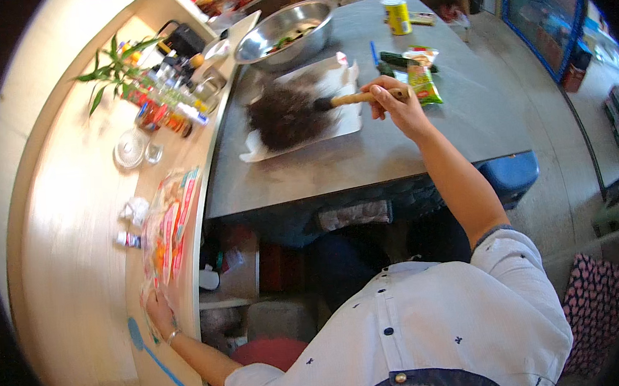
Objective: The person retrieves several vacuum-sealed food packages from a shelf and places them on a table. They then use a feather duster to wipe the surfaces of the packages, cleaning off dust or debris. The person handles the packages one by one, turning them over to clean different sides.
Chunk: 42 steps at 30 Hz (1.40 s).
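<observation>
My right hand (394, 101) grips the pale wooden handle of a feather duster (288, 114). Its dark, blurred feathers spread over a flat white sheet of card or open box (347, 121) on the grey table (298, 180). At the lower left, my left hand (160, 313) is closed on the near end of a clear plastic bag (170, 235) with red and white print, which lies along the wooden counter's edge. A blue long-handled swatter or brush (136, 334) lies close to that hand. The left fingertips are partly hidden by the plastic.
A wide steel basin (254, 51) stands at the table's far left. Farther right are a yellow can (397, 17), a green snack packet (427, 85) and a blue pen (374, 54). Jars (172, 121), a small white fan (129, 149) and a leafy plant (112, 72) occupy the wooden counter (71, 252).
</observation>
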Each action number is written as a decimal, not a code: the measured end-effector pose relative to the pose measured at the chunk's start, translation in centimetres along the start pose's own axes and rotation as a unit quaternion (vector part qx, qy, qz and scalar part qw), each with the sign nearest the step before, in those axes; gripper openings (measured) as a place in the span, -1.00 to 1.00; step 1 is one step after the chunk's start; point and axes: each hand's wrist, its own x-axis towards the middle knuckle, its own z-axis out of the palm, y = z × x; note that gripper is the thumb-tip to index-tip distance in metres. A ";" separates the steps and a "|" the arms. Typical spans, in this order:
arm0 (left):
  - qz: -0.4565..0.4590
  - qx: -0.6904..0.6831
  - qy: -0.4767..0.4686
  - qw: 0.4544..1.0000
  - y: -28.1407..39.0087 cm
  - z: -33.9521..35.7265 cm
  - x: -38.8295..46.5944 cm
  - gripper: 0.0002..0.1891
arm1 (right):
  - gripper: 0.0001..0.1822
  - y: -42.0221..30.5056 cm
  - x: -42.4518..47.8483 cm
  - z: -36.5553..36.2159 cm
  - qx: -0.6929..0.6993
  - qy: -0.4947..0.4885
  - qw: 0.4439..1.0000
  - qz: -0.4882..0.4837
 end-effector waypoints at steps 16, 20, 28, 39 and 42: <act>0.524 -0.234 0.099 0.813 36.8 7.9 -4.1 -0.56 | -0.67 -1.1 -3.9 -2.6 -0.498 -0.002 0.846 -0.189; 0.597 -0.341 0.065 0.723 44.4 9.7 -6.5 -0.54 | -0.61 -2.0 -3.1 -7.8 -0.561 0.242 0.789 -0.060; 0.435 -0.624 -0.184 0.623 53.2 15.4 -8.1 -0.57 | -0.48 -0.3 -0.3 -9.6 -0.583 0.157 0.767 0.220; 0.529 -0.502 0.060 0.681 54.9 15.6 -9.1 -0.78 | -0.88 1.7 -1.5 -10.2 -0.331 0.158 0.930 0.016; 0.415 -0.639 -0.040 0.646 54.7 16.5 -8.3 -0.80 | -0.92 0.8 -1.4 -8.6 -0.214 0.162 0.962 0.053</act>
